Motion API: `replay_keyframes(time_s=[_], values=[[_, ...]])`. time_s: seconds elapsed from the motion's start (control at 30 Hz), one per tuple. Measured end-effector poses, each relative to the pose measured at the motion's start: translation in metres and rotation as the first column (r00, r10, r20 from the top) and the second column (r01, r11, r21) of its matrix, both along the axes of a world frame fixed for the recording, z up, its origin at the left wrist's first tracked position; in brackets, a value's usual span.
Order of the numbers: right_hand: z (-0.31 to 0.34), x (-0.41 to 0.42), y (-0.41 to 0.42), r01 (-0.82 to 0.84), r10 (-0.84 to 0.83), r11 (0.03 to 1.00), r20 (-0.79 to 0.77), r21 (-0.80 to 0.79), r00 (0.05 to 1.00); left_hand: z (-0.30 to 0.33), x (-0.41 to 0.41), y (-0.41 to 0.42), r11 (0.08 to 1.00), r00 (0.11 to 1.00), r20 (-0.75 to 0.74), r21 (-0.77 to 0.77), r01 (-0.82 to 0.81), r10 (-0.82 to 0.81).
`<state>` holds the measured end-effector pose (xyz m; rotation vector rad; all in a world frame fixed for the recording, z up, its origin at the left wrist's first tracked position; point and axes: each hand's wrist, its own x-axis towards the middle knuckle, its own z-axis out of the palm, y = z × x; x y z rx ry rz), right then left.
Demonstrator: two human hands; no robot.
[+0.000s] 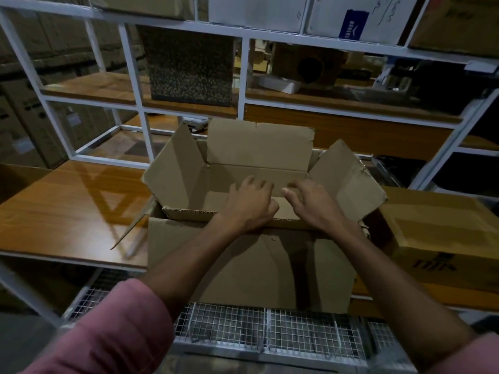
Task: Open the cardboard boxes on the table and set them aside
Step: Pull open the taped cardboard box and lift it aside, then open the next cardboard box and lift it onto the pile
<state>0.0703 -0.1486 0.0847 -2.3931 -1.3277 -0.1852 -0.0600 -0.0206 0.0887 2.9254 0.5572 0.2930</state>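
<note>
Head view, task box: the open cardboard box stands on the wooden counter, at its near edge, straight ahead of the person.
Head view, flaps: four flaps are up or splayed; the far flap stands nearly upright, the left flap and right flap lean outward, and the near flap folds inward at the near rim.
Head view, left hand: the left hand reaches over the near rim into the box mouth, fingers loosely curled; I cannot tell whether they hold the flap edge or only rest on it.
Head view, right hand: the right hand lies just beside the left hand, fingers spread and relaxed, pressing down inside the box and gripping nothing.
Key relation: the box's long axis runs left to right across the person, its mouth directly under both hands; neither hand is clearly nearer, so a two-handed hold on the box's two short ends looks the likely way to move it aside.
Second box: a closed cardboard box with dark print sits on the counter, touching or almost touching the open box's right side.
Materials: plain brown corrugated board, edges frayed, creased, light and flexible; the counter is glossy wood grain.
Surroundings: a white metal shelf frame rises behind the open box; a wire mesh rack lies below its near face.
</note>
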Motion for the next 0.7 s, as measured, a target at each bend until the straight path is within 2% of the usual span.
replay_keyframes(time_s=[0.1,0.3,0.4,0.6,0.7], values=[[0.002,0.002,-0.013,0.041,-0.044,0.999,0.123,0.024,0.991,-0.002,0.015,-0.022,0.997,0.993,0.102,0.07,0.045,-0.052],[0.011,0.025,-0.064,0.151,-0.163,0.986,0.204,0.07,0.965,-0.003,0.059,-0.071,0.988,0.95,0.281,0.106,0.112,-0.138],[0.015,0.05,-0.097,0.213,-0.224,0.974,0.225,0.073,0.948,0.0,0.084,-0.102,0.982,0.939,0.294,0.12,0.147,-0.177],[0.01,0.109,-0.18,0.269,-0.283,0.957,0.159,0.107,0.946,-0.002,0.156,-0.185,0.967,0.918,0.308,0.143,0.213,-0.248],[-0.001,0.15,-0.239,0.324,-0.332,0.942,0.112,0.089,0.936,-0.008,0.2,-0.239,0.958,0.924,0.258,0.13,0.255,-0.281]])
